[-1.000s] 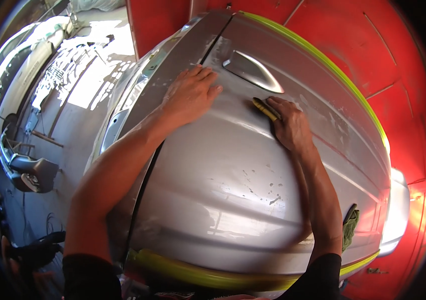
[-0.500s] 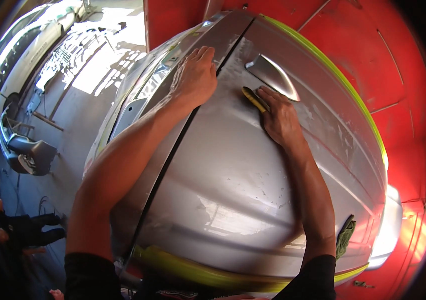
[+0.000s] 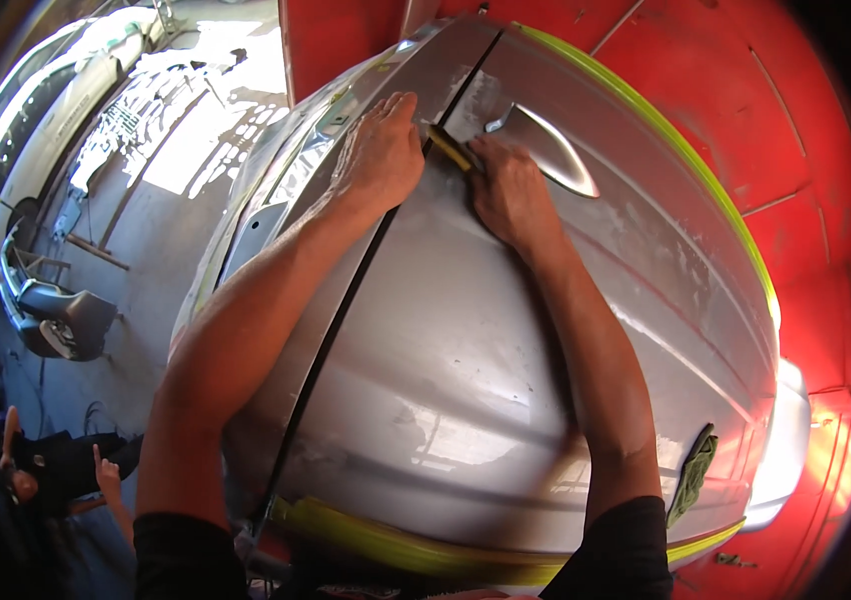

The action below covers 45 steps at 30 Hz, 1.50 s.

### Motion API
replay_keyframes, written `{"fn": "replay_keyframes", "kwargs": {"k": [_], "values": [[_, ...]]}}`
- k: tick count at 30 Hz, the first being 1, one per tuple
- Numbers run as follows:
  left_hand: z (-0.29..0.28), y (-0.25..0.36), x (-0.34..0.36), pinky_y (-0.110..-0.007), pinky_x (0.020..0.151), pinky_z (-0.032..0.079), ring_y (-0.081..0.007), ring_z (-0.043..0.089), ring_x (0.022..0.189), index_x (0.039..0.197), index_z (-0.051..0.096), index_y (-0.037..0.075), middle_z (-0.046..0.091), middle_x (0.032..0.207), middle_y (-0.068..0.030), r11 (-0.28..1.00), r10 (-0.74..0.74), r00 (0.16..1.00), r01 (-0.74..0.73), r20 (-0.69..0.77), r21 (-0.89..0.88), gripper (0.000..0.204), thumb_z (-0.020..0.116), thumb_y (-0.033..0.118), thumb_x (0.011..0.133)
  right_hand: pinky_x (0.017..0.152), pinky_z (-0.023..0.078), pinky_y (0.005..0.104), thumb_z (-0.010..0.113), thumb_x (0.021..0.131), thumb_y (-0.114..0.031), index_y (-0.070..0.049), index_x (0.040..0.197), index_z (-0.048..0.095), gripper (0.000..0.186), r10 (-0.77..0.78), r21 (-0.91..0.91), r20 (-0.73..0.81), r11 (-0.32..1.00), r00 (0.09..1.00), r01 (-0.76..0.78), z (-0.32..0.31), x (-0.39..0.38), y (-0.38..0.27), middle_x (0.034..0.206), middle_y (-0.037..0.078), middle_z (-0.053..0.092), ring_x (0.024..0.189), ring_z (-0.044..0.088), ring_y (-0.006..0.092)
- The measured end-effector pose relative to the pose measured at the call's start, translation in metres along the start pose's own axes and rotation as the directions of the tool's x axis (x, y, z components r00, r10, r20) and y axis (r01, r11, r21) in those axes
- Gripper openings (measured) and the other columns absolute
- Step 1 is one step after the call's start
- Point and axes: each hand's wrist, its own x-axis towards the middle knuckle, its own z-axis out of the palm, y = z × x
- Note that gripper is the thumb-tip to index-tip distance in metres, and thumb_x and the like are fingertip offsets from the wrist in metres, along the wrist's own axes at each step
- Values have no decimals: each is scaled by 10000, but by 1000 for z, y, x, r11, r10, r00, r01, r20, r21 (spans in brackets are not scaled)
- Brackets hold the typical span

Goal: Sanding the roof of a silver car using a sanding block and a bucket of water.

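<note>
Left hand (image 3: 381, 155) flat on grey panel (image 3: 426, 340), right hand (image 3: 514, 190) gripping apparent block (image 3: 454, 149); red wall (image 3: 746, 120)

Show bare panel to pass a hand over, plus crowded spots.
Widest: silver car panel between black seam, right forearm and near yellow-green tape. Another: between right forearm, green cloth and far yellow-green tape. Crowded: upper seam, with left hand, right hand, yellow-and-black tool and teardrop-shaped recess close together.

A slim yellow-and-dark block (image 3: 454, 150) slants at the left edge of a curved, patchily scuffed silver car panel (image 3: 436, 320).
</note>
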Motion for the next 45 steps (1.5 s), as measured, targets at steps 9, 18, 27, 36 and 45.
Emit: {"fn": "replay_keyframes", "kwargs": {"k": [9, 18, 27, 36, 45], "values": [[-7, 7, -2, -486, 1131, 429, -449, 532, 1329, 1417, 539, -27, 553, 1434, -287, 998, -35, 999, 34, 35, 54, 442, 540, 103, 995, 973, 525, 467, 638, 797, -12, 82, 1116, 693, 337, 52, 28, -12, 998, 999, -51, -13, -13, 1, 1215, 246, 689, 1020, 653, 444], [-6, -7, -7, -518, 1101, 432, -434, 530, 1292, 1332, 547, -74, 583, 1356, -245, 997, 17, 999, -14, -43, 71, 394, 537, 39, 955, 1029, 488, 456, 634, 824, -16, 54, 1162, 690, 350, -4, 35, 20, 999, 1000, 3, -22, -29, 6, 1232, 243, 682, 1135, 637, 411], [-1, -1, -1, -519, 1072, 452, -438, 542, 1268, 1309, 552, -72, 592, 1329, -242, 996, 66, 998, -66, -4, 63, 374, 541, 37, 952, 1011, 512, 484, 610, 810, -25, 69, 1153, 687, 364, -56, 9, -27, 998, 998, 56, 9, 12, -3, 1249, 253, 676, 1083, 639, 428], [6, 7, -1, -511, 1067, 460, -429, 548, 1265, 1346, 542, -61, 596, 1336, -231, 986, 99, 994, -104, 50, 133, 393, 530, 26, 962, 1102, 474, 485, 666, 856, -88, 90, 1325, 595, 507, 127, -87, 142, 989, 982, -116, -52, -67, 12, 1410, 278, 584, 1255, 578, 468], [-3, 0, -2, -475, 1153, 410, -445, 500, 1365, 1408, 556, 5, 545, 1463, -256, 992, 26, 998, -33, 56, 123, 415, 524, 79, 1001, 976, 529, 460, 685, 896, -161, 43, 1240, 667, 401, 358, 320, 91, 873, 929, -368, -63, -43, 27, 1220, 266, 683, 1100, 659, 440]]}}
